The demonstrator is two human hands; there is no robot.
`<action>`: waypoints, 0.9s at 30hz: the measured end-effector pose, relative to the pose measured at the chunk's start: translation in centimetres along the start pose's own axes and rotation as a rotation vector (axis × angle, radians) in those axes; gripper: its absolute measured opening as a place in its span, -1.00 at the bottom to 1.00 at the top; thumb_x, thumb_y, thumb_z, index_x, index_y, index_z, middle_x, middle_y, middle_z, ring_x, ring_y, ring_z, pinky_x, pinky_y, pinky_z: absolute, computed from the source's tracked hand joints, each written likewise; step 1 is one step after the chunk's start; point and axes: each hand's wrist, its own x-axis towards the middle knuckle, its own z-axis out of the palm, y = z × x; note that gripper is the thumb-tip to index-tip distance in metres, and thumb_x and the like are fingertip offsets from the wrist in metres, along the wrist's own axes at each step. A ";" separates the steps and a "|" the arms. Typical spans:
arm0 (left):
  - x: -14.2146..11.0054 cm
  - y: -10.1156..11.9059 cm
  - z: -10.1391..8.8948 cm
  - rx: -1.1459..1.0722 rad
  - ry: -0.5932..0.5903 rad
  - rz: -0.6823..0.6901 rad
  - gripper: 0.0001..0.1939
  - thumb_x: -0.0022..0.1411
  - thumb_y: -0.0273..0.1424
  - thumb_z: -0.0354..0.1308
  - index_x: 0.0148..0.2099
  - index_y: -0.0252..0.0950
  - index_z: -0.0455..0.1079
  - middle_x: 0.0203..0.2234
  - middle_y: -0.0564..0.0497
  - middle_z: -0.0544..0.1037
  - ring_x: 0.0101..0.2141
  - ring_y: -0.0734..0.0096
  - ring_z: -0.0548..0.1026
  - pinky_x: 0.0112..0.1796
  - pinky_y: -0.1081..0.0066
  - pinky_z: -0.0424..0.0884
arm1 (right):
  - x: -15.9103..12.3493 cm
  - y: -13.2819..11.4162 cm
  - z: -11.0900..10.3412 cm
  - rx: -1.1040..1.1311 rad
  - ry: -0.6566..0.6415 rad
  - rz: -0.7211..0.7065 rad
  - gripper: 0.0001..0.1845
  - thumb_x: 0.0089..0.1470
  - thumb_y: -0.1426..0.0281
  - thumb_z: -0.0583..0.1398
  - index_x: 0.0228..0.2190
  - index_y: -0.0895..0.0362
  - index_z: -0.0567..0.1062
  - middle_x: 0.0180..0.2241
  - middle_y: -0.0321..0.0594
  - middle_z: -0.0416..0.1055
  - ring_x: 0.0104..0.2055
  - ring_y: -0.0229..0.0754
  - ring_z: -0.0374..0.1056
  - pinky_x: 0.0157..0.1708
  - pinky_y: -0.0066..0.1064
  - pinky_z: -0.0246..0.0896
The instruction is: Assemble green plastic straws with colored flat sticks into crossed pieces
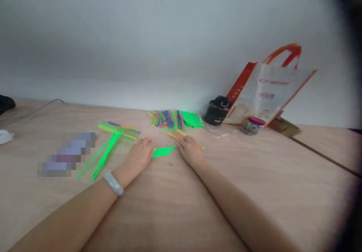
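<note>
My left hand (pixel 143 152) rests low over the table with its fingers curled around the left end of a row of bright green plastic sticks (pixel 163 152). My right hand (pixel 190 149) is at the other end of the row, fingers bent in against the uneven stick tips. Just behind the right hand, partly covered by it, lie a few yellow and pink plastic strips (pixel 177 134). Left of my left hand, long green sticks (pixel 109 152) lie slantwise, touching a loose group of yellow, green, blue and orange strips (pixel 117 129).
Against the wall are a pile of mixed coloured strips (pixel 166 119) and green pieces (pixel 192 119). To the right stand a black bottle (pixel 216 112), a lidded jar (pixel 253 126) and a white-and-red bag (pixel 271 90). A blurred-out object (pixel 68 154) lies left.
</note>
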 end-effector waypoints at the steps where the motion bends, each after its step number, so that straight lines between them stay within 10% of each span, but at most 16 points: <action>1: 0.1 -0.5 -0.8 0.075 0.012 -0.055 -0.78 0.26 -0.47 -0.09 -0.12 -0.33 0.34 -0.17 -0.15 0.39 -0.10 0.21 0.34 -0.09 0.22 0.30 | -0.1 -0.1 -0.1 0.004 0.002 -0.004 -0.70 0.15 0.35 0.01 -0.23 0.11 0.52 -0.24 -0.07 0.38 -0.16 -0.10 0.24 -0.17 -0.32 0.14; 12: -0.3 -8.3 -4.0 0.391 -0.100 -0.552 -0.72 0.23 -0.49 -0.16 -0.10 -0.48 0.28 -0.28 -0.29 0.45 -0.27 0.03 0.47 -0.33 0.23 0.36 | -0.4 -0.6 -0.3 0.031 0.031 -0.035 -0.69 0.15 0.34 0.00 -0.25 0.11 0.52 -0.28 -0.09 0.39 -0.15 -0.11 0.24 -0.17 -0.33 0.15; 27: 0.4 -3.7 -4.0 0.221 0.109 -0.245 -0.80 0.28 -0.41 -0.09 -0.13 -0.33 0.31 -0.26 -0.10 0.44 -0.21 0.22 0.42 -0.23 0.32 0.34 | -1.4 -3.4 -1.4 0.468 0.147 -0.142 -0.70 0.16 0.31 0.02 -0.44 0.13 0.49 -0.40 -0.16 0.40 -0.27 -0.18 0.29 -0.22 -0.37 0.17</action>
